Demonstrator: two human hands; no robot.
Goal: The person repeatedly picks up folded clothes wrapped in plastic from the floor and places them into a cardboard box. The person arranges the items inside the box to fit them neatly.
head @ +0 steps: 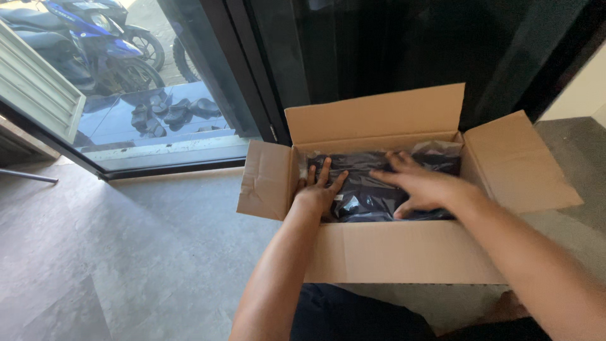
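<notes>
Your left hand [319,189] lies flat, fingers spread, on the dark plastic-wrapped bundles [369,186] already lying inside the open cardboard box [404,252] on the floor [126,252]. Your right hand [420,183] presses open-palmed on the same layer, gripping nothing. The packing looks well along, though how many layers lie beneath is hard to tell. All four flaps stand open, unsealed.

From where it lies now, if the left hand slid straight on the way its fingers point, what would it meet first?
Probably the back wall of the cardboard box; the left hand already lies flat on the dark plastic-wrapped bundle, fingers pointing there.
</notes>
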